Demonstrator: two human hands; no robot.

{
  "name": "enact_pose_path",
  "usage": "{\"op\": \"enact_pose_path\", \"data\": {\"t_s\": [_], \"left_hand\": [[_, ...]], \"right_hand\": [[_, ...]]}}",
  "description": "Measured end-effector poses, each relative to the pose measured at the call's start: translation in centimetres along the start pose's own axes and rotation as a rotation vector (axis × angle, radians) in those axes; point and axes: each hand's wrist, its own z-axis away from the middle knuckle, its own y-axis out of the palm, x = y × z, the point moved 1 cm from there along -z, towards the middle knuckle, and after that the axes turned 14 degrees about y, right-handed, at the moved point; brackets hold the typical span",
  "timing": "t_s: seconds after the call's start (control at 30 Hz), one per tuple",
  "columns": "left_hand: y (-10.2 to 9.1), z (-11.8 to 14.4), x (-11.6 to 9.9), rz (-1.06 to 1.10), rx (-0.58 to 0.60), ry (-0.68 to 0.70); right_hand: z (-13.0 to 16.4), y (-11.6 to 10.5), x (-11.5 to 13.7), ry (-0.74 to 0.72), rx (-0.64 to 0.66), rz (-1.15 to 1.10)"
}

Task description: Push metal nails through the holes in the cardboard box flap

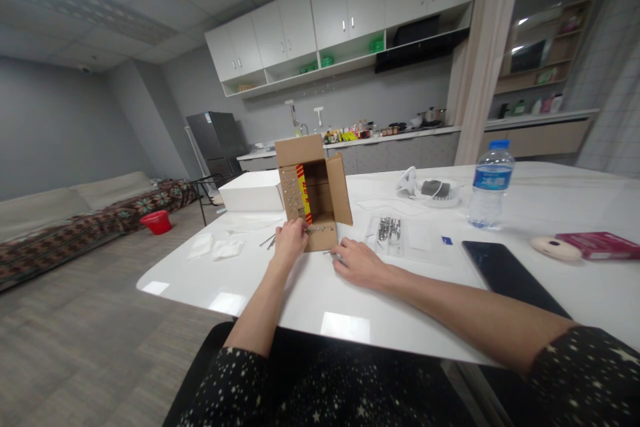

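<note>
The left hand (290,240) pinches the box (314,192) flap mid-frame; the right hand (357,262) lies loose over small screws (330,253), which might roll off the worktop (350,307).

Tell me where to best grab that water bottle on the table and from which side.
Grip the water bottle around its labelled middle, coming from the front, the side nearest the right hand. It stands upright, cap on, with bare table in front, so a sideways wrap looks easiest.
</note>
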Motion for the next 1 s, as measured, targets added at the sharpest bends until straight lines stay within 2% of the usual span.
{"op": "enact_pose_path", "data": {"t_s": [0.43,0.67,1.0], "left_hand": [[-0.37,0.12,-0.3,-0.011,0.015,-0.016],[-0.47,-0.06,-0.21,0.024,-0.057,-0.024],[-0.62,0.26,-0.44,0.003,0.02,-0.038]], "right_hand": [[0.03,-0.14,0.13,0.01,0.022,-0.021],[-0.02,0.13,-0.05,0.001,0.006,-0.018],[-0.12,0.18,-0.05,0.003,0.013,-0.011]]}}
